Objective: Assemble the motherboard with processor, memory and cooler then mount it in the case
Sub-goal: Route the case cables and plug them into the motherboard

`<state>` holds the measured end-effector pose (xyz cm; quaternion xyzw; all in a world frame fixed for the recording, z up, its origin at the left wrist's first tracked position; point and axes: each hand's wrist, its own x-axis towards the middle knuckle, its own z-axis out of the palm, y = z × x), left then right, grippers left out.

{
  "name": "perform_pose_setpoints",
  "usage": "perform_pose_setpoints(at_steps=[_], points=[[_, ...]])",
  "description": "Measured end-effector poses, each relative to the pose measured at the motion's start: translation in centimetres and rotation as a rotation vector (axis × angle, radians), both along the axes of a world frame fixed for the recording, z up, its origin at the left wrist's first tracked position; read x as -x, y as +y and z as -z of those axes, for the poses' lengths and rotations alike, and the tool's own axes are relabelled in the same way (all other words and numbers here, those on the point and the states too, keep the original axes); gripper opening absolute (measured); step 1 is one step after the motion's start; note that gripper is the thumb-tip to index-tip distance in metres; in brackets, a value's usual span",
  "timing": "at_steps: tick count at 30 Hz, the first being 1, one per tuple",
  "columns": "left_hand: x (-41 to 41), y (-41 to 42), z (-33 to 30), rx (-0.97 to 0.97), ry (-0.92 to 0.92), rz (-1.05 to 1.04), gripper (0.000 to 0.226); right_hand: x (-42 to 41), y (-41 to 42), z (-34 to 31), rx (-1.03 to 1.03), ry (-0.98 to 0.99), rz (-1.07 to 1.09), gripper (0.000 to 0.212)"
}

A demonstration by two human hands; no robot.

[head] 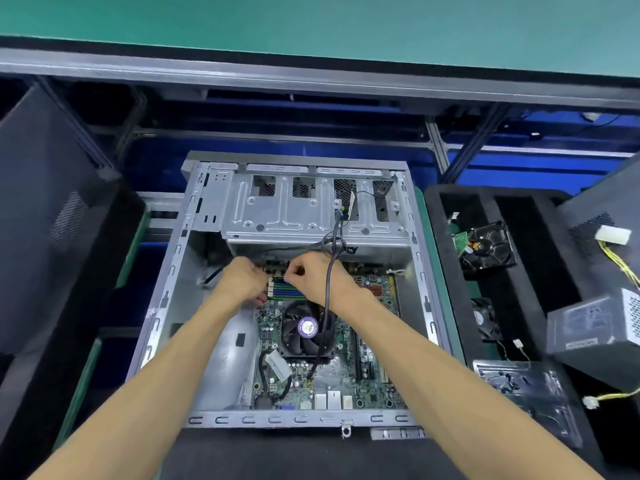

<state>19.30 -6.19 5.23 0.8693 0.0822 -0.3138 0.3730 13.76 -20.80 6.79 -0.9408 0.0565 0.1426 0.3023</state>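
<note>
Green motherboard (hands over slots)

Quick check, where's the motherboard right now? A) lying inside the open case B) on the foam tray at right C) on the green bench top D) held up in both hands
A: the motherboard, cooler fan fitted, lies flat inside the open case, both hands working at its far edge.

One case, one motherboard, two hands.
</note>
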Motion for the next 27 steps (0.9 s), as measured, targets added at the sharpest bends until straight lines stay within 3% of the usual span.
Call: perform_pose_setpoints(at_steps=[6,18,27], points=[[-0.18,0.09,-0.64,0.090,0.112,-0.142,0.018,-0.21,0.47,-0.11,0.064,-0.051,-0.114,0.020],[-0.36,0.42,-0.32,0.194,0.128,-0.261,0.025,-0.06,0.35,-0.14,0.096,-0.069,-0.149,0.021],[0.33,0.51,-0.92,0.103,0.060,-0.111,0.028,0.30,-0.06,-1.00,0.219,0.008,-0.170,0.031]])
